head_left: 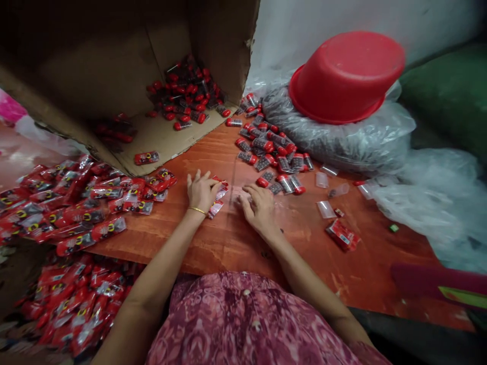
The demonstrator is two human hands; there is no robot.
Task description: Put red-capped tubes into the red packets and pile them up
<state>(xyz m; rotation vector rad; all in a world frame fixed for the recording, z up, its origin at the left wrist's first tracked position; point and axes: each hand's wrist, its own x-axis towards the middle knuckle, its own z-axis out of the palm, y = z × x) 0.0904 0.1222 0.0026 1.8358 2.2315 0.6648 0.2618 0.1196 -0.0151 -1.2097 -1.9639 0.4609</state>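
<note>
My left hand [201, 193] is over the table, its thumb and forefinger pinching a small red printed plastic packet [216, 209] while the other fingers spread out. To the right, my right hand [262, 209] hovers low over the tabletop, thumb and fingers apart and slightly curled, with nothing I can make out between them. Just beyond it lies a pile of small clear tubes with red caps [262, 144], filled with dark grains. On the left, many filled red packets [106, 191] are heaped at the table's edge.
A cardboard box [167, 137] on its side holds more red-capped tubes. Behind the pile, a red tub [346, 76] sits upside down on a large plastic bag [327, 142]. Empty clear tubes [326, 209] and a red packet [342, 234] lie at right. More packets [76, 304] are heaped below.
</note>
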